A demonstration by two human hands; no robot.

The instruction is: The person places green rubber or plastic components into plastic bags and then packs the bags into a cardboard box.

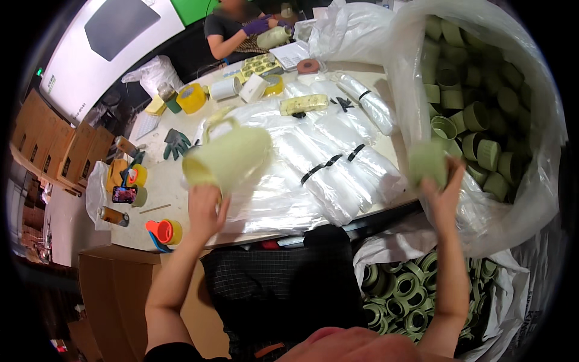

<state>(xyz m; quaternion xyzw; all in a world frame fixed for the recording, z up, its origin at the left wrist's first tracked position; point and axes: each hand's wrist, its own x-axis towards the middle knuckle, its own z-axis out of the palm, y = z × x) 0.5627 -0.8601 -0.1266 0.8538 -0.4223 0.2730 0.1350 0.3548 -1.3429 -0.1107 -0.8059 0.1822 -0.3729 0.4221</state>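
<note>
A pale green jug (235, 158) with a loop handle lies tilted on its side above the left part of the table. My left hand (207, 211) is closed on its near end, by the rim. At the right, my right hand (445, 190) grips a green cup (427, 163), smeared by motion, at the edge of a big clear plastic bag (405, 42). Many similar green cups (476, 116) fill that bag. Under the jug and to its right lie clear plastic sleeves (325, 151), some bundled with black ties.
A white sack (511, 283) of green ring-shaped parts (407, 285) stands below right; an open cardboard box (114, 289) is below left. Tape rolls (192, 98), a glove (177, 143), a phone (125, 194) and a tape dispenser (164, 231) lie leftward. Across the table sits a gloved person (232, 33).
</note>
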